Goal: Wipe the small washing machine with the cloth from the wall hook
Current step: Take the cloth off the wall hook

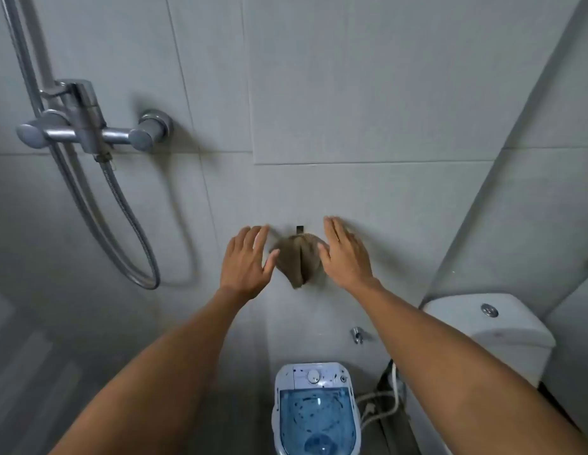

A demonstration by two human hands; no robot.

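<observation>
bunched brown cloth (297, 262) hangs mid-frame from small dark wall hook (299, 229), long axis vertical, tip down. left hand (246, 262) and right hand (345, 257) flank it, fingers spread, holding nothing.

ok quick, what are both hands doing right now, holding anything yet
Left hand: open, fingers spread, holding nothing, just left of the cloth on the hook.
Right hand: open, fingers straight, holding nothing, just right of the cloth.

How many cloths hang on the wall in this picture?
1. A brown cloth hangs from the wall hook, between the left hand and right hand.
</observation>
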